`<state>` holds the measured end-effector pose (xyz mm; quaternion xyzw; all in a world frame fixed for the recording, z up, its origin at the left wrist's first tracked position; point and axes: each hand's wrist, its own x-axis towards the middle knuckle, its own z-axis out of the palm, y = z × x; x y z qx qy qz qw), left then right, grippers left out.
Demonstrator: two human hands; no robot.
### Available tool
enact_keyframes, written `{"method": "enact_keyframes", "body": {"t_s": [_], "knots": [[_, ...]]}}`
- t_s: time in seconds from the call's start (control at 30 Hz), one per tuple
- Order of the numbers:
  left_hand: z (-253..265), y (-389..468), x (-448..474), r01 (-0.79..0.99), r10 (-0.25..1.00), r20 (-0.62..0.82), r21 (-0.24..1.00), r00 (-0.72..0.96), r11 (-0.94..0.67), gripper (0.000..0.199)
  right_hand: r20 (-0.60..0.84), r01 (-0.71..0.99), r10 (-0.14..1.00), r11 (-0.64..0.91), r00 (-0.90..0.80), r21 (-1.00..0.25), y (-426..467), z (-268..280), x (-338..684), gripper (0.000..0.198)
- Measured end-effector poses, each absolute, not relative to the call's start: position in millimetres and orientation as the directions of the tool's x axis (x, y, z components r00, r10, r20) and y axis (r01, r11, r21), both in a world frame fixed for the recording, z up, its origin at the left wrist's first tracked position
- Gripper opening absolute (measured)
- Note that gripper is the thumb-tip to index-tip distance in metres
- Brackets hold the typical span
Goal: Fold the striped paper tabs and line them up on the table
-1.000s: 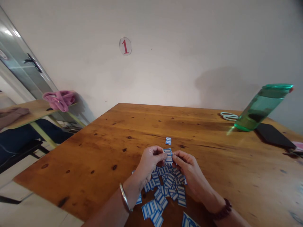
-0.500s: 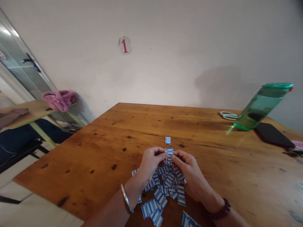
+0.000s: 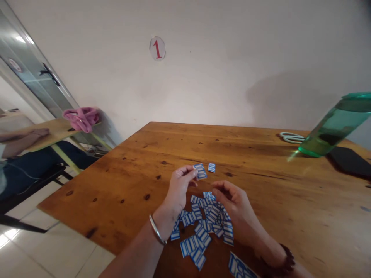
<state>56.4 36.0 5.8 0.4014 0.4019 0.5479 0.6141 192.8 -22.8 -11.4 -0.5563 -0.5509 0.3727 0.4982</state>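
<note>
My left hand [image 3: 178,187] pinches a small blue-and-white card [image 3: 201,171] between thumb and fingers, raised over the table. Just right of it, a single similar card [image 3: 211,167] lies flat on the wood. My right hand [image 3: 236,202] hovers at the right side of a loose pile of blue-and-white cards [image 3: 214,214], its fingers loosely curled, thumb and forefinger slightly apart, with nothing visible between them. Several cards in the pile overlap, and my right hand covers part of its edge. Nearer to me lies a larger blue-and-white piece [image 3: 240,267], partly cut off by the frame.
The wooden table [image 3: 130,185] meets a white wall. At the right stand a green bottle [image 3: 333,127], a white looped cord [image 3: 290,137] and a dark flat object [image 3: 349,162]. Another person's arm [image 3: 29,141] rests on a side table with a pink cloth [image 3: 82,117].
My left hand has carried the card up and forward, toward the single card on the table. My right hand has let go of it and stays by the pile. The view has shifted slightly left.
</note>
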Motion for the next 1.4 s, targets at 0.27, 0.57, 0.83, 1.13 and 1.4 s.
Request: {"method": "enact_keyframes", "body": {"t_s": [0.27, 0.57, 0.83, 1.13, 1.4], "knots": [[13, 47, 37, -0.555, 0.991, -0.132, 0.827, -0.037, 0.090, 0.023, 0.276, 0.555, 0.855, 0.500, -0.439, -0.665, -41, -6, 179, 0.017], [16, 46, 36, -0.594, 0.985, -0.170, 0.795, -0.022, 0.125, 0.024, 0.052, 0.669, 0.776, 0.574, -0.629, -0.472, -55, -7, 167, 0.016], [21, 46, 32, -0.621, 0.984, -0.167, 0.778, -0.065, 0.091, 0.023, 0.075, 0.791, 0.832, 0.547, -0.550, -0.274, -54, -4, 166, 0.012], [19, 48, 30, -0.650, 0.984, -0.167, 0.756, -0.069, 0.083, 0.023, 0.100, 0.758, 0.763, 0.647, -0.639, -0.084, -36, 0, 145, 0.043], [18, 50, 29, -0.694, 0.979, -0.190, 0.714, -0.071, 0.089, 0.023, 0.021, 0.871, 0.871, 0.491, -0.490, -0.036, -46, -4, 163, 0.034]]}}
